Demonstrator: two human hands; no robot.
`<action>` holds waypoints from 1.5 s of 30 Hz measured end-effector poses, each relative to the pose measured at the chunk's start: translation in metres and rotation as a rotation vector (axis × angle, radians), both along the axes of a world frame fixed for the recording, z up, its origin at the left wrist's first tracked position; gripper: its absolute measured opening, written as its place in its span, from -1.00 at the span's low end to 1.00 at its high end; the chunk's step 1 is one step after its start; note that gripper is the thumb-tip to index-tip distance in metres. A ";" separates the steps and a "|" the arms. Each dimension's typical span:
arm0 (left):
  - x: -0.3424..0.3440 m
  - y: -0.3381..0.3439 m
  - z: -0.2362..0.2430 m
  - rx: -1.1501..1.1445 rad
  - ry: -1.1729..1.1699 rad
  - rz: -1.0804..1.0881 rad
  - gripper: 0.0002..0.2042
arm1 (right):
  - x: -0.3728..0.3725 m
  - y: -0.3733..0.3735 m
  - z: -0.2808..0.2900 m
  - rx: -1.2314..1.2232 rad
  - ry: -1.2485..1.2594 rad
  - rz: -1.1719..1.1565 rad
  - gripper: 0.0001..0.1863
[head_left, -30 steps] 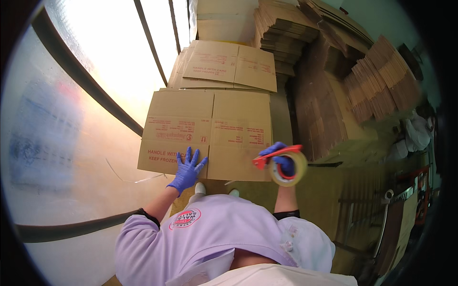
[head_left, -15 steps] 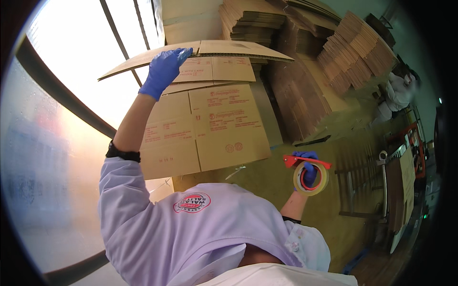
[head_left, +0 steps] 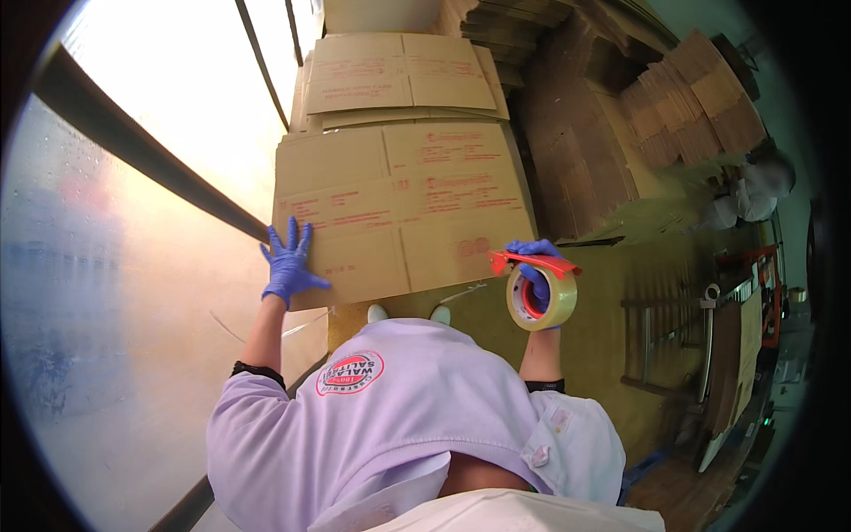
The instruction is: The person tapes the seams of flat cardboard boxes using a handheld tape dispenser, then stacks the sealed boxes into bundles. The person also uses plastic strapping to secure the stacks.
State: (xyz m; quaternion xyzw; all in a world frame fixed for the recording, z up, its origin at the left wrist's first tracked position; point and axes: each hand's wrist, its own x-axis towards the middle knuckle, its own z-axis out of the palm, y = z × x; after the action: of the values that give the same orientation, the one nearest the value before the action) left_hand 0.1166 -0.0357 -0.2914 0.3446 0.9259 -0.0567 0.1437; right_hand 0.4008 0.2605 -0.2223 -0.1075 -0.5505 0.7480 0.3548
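Note:
My left hand [head_left: 291, 268], in a blue glove, lies with fingers spread on the near left corner of a flattened cardboard carton [head_left: 355, 186] printed in red. Off the carton's near right corner, my gloved right hand [head_left: 534, 247] grips a red tape dispenser [head_left: 557, 263]. Its wide roll of clear tape [head_left: 562, 306] faces up, and part of the hand shows through the roll's core. Beyond the near carton lies another flattened carton [head_left: 359, 80], on top of further cardboard.
Tall stacks of flattened cartons [head_left: 576, 151] rise at the far right. A wet translucent sheet [head_left: 115, 293] with dark bars runs along my left. Another person [head_left: 753, 195] is at the far right, near a metal rack [head_left: 660, 341]. My shoes [head_left: 441, 314] show below the carton.
My left hand has let go of the raised cardboard sheet and come down and nearer, onto the near carton. That sheet no longer stands raised. The tape dispenser has shifted left and slightly farther away.

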 end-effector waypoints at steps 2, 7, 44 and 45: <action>0.023 0.007 -0.012 0.190 -0.006 0.000 0.18 | -0.034 -0.004 -0.015 -0.045 0.097 0.208 -0.78; 0.059 0.055 -0.034 0.588 0.015 -0.025 0.21 | -0.138 -0.039 -0.010 0.162 0.142 0.236 -0.70; 0.123 0.051 -0.073 0.617 0.201 0.072 -0.44 | -0.208 -0.065 -0.092 -0.515 -0.231 0.447 -0.87; 0.123 0.050 -0.071 0.625 0.201 0.077 -0.47 | -0.181 -0.079 -0.091 -0.595 -0.245 0.429 -0.91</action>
State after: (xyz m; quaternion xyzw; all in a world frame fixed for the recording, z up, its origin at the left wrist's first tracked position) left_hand 0.2400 0.0143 -0.3625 0.3297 0.9204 0.2018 -0.0588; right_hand 0.2199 0.1818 -0.3134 -0.1768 -0.3575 0.9139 0.0750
